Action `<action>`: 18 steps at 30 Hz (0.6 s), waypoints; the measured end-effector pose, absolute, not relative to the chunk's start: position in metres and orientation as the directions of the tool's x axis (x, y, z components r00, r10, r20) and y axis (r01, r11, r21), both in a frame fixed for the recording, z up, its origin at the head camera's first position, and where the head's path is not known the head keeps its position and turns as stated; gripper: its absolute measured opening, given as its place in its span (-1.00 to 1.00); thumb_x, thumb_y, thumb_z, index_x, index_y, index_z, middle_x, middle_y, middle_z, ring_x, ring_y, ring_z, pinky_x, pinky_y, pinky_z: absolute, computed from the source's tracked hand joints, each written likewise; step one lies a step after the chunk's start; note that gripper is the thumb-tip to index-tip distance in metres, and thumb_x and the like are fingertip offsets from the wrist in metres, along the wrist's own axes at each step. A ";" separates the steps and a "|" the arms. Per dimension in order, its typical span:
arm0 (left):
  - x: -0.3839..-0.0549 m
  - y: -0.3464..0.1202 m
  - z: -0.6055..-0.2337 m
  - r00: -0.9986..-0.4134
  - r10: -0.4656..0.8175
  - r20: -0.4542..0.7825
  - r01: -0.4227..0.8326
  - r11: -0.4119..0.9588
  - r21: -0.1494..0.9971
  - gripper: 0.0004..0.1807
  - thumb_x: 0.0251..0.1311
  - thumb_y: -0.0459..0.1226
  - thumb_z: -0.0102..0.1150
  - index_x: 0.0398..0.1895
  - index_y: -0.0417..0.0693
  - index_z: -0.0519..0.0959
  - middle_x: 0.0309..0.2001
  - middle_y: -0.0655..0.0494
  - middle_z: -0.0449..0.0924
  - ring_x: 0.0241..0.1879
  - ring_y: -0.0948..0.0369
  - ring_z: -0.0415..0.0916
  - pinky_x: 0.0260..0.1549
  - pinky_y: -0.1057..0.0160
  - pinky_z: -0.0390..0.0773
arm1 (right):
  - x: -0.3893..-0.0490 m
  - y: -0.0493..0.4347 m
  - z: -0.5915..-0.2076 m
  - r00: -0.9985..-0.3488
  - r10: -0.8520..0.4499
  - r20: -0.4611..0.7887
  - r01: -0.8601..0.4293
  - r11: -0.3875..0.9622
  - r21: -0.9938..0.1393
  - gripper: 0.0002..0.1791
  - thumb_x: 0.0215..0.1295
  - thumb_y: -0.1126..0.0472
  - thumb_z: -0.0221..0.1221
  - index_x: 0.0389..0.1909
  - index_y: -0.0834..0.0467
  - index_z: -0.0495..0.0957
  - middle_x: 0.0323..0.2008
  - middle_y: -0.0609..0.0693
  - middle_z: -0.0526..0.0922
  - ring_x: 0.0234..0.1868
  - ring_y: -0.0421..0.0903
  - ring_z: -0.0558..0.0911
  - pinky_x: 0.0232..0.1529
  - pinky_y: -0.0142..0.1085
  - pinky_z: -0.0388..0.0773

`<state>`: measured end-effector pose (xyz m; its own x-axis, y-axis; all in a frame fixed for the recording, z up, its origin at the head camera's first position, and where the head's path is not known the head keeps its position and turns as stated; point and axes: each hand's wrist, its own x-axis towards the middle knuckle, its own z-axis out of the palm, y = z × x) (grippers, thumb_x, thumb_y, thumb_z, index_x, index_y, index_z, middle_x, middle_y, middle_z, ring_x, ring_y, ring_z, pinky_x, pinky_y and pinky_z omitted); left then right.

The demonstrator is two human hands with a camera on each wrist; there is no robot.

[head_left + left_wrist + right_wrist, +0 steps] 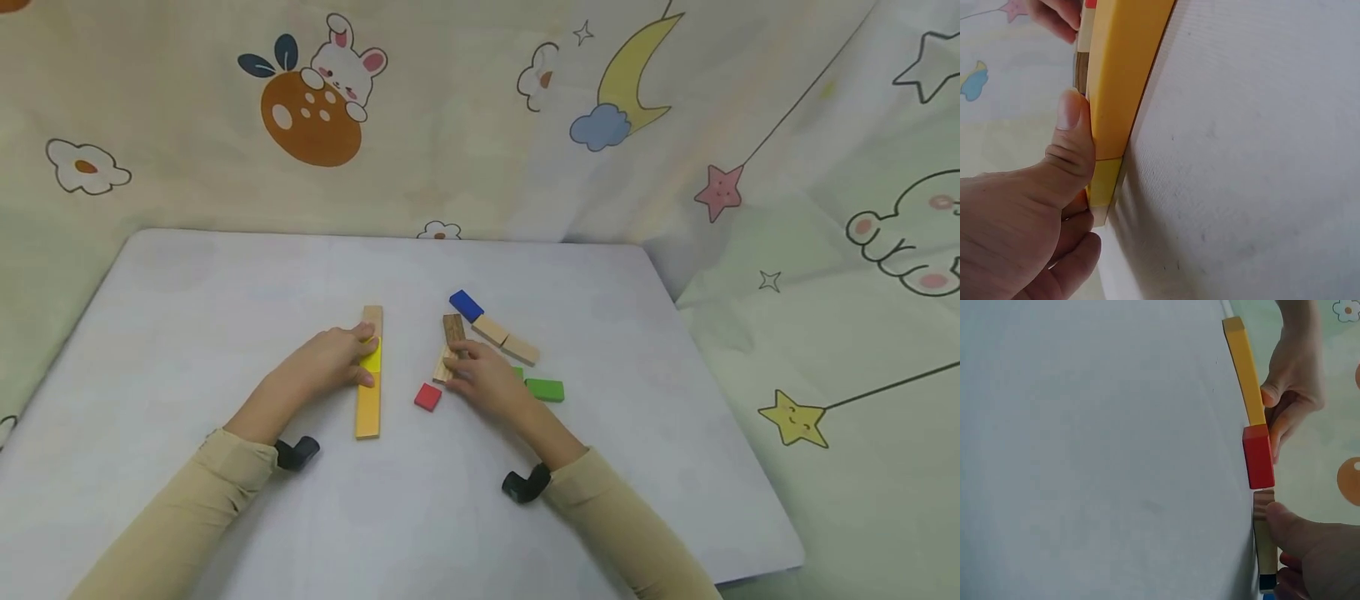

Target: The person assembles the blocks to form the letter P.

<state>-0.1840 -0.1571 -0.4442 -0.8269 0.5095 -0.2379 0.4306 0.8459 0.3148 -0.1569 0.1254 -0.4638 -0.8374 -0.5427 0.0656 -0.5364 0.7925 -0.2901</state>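
Note:
My left hand (330, 360) rests on a straight row of blocks. Its thumb touches the orange block (367, 412) and its fingertips lie on the yellow block (371, 358); a plain wooden block (372, 314) tops the row. To the right, my right hand (483, 375) pinches a light wooden block (439, 367), its thumb by the near end. This block's far end meets a dark brown wooden block (453, 328), near the index finger. A red block (428, 397) lies just below, apart from both hands.
Behind the right hand, a blue block (467, 306) and two plain wooden blocks (520, 350) form a slanting line. Green blocks (545, 390) lie right of that hand, one partly hidden. Everything lies on a white table (225, 283) before a printed cloth (465, 125).

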 end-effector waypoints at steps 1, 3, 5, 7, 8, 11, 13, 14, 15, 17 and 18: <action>-0.184 -0.157 -0.444 -0.826 0.512 -0.236 0.432 0.843 0.320 -0.12 -0.06 0.06 0.32 0.33 -0.13 0.29 0.44 -0.18 0.06 0.34 -0.21 0.18 0.27 -0.15 0.29 | -0.155 0.125 -0.463 -0.834 -0.546 0.079 -0.544 0.791 -0.279 -0.59 0.24 0.01 0.24 0.08 0.07 0.61 0.23 0.02 0.49 0.26 -0.03 0.46 0.29 -0.21 0.40; -0.184 -0.157 -0.443 -0.825 0.515 -0.235 0.432 0.841 0.326 -0.12 -0.06 0.06 0.32 0.33 -0.14 0.29 0.44 -0.18 0.06 0.35 -0.21 0.18 0.27 -0.15 0.29 | -0.152 0.125 -0.463 -0.832 -0.547 0.095 -0.551 0.792 -0.263 -0.61 0.23 0.01 0.24 0.05 0.07 0.62 0.20 0.03 0.51 0.23 -0.03 0.48 0.28 -0.21 0.42; -0.183 -0.157 -0.443 -0.824 0.516 -0.234 0.433 0.840 0.326 -0.12 -0.06 0.06 0.32 0.33 -0.15 0.29 0.44 -0.19 0.06 0.35 -0.21 0.17 0.27 -0.15 0.29 | -0.148 0.124 -0.463 -0.832 -0.545 0.103 -0.551 0.792 -0.262 -0.62 0.23 0.02 0.25 0.03 0.08 0.64 0.17 0.03 0.53 0.21 -0.03 0.50 0.27 -0.21 0.42; -0.182 -0.157 -0.442 -0.825 0.515 -0.234 0.432 0.840 0.328 -0.12 -0.06 0.05 0.33 0.33 -0.15 0.29 0.44 -0.19 0.06 0.35 -0.20 0.17 0.27 -0.15 0.29 | -0.144 0.122 -0.463 -0.835 -0.542 0.099 -0.548 0.797 -0.254 -0.62 0.22 0.02 0.25 0.02 0.07 0.64 0.15 0.01 0.55 0.20 -0.06 0.50 0.26 -0.24 0.43; -0.182 -0.157 -0.442 -0.825 0.515 -0.232 0.431 0.840 0.330 -0.12 -0.06 0.05 0.33 0.33 -0.15 0.29 0.44 -0.19 0.06 0.35 -0.21 0.17 0.27 -0.15 0.29 | -0.142 0.121 -0.463 -0.832 -0.545 0.100 -0.552 0.795 -0.251 -0.62 0.22 0.03 0.25 0.02 0.08 0.64 0.14 0.01 0.56 0.20 -0.07 0.51 0.26 -0.25 0.44; -0.182 -0.158 -0.443 -0.827 0.516 -0.223 0.433 0.837 0.334 -0.12 -0.05 0.04 0.33 0.33 -0.15 0.29 0.44 -0.19 0.06 0.35 -0.20 0.17 0.27 -0.15 0.29 | -0.140 0.116 -0.463 -0.815 -0.570 0.104 -0.577 0.782 -0.237 -0.63 0.22 0.05 0.25 0.02 0.10 0.64 0.12 0.01 0.59 0.19 -0.07 0.51 0.25 -0.26 0.45; -0.182 -0.160 -0.445 -0.830 0.515 -0.217 0.430 0.837 0.339 -0.13 -0.06 0.04 0.33 0.32 -0.15 0.29 0.44 -0.19 0.06 0.35 -0.20 0.18 0.27 -0.14 0.29 | -0.142 0.109 -0.462 -0.800 -0.592 0.101 -0.598 0.769 -0.228 -0.62 0.23 0.06 0.25 0.03 0.11 0.63 0.13 0.03 0.58 0.19 -0.07 0.51 0.25 -0.26 0.44; -0.182 -0.160 -0.445 -0.830 0.517 -0.211 0.433 0.834 0.341 -0.13 -0.05 0.04 0.32 0.32 -0.16 0.30 0.43 -0.19 0.07 0.35 -0.20 0.18 0.27 -0.15 0.30 | -0.144 0.106 -0.461 -0.794 -0.600 0.097 -0.605 0.764 -0.223 -0.63 0.24 0.06 0.24 0.03 0.12 0.63 0.13 0.03 0.58 0.19 -0.06 0.51 0.25 -0.26 0.44; -0.182 -0.161 -0.446 -0.830 0.518 -0.209 0.434 0.834 0.341 -0.13 -0.05 0.04 0.32 0.32 -0.16 0.30 0.43 -0.19 0.07 0.34 -0.20 0.19 0.27 -0.14 0.30 | -0.147 0.102 -0.459 -0.791 -0.605 0.087 -0.608 0.764 -0.213 -0.63 0.25 0.06 0.23 0.03 0.12 0.62 0.14 0.03 0.58 0.20 -0.06 0.51 0.25 -0.26 0.44; -0.182 -0.161 -0.447 -0.829 0.519 -0.206 0.435 0.831 0.346 -0.13 -0.05 0.04 0.32 0.32 -0.15 0.30 0.44 -0.18 0.07 0.34 -0.19 0.20 0.28 -0.13 0.30 | -0.156 0.093 -0.457 -0.795 -0.605 0.052 -0.602 0.775 -0.193 -0.62 0.28 0.04 0.20 0.06 0.11 0.61 0.16 0.02 0.56 0.20 -0.08 0.51 0.25 -0.26 0.45; -0.182 -0.160 -0.448 -0.828 0.522 -0.204 0.437 0.829 0.347 -0.14 -0.04 0.04 0.32 0.33 -0.15 0.30 0.44 -0.18 0.07 0.34 -0.19 0.20 0.28 -0.13 0.29 | -0.161 0.089 -0.456 -0.798 -0.601 0.031 -0.596 0.782 -0.183 -0.62 0.29 0.04 0.19 0.07 0.10 0.59 0.17 0.02 0.56 0.20 -0.08 0.52 0.24 -0.27 0.45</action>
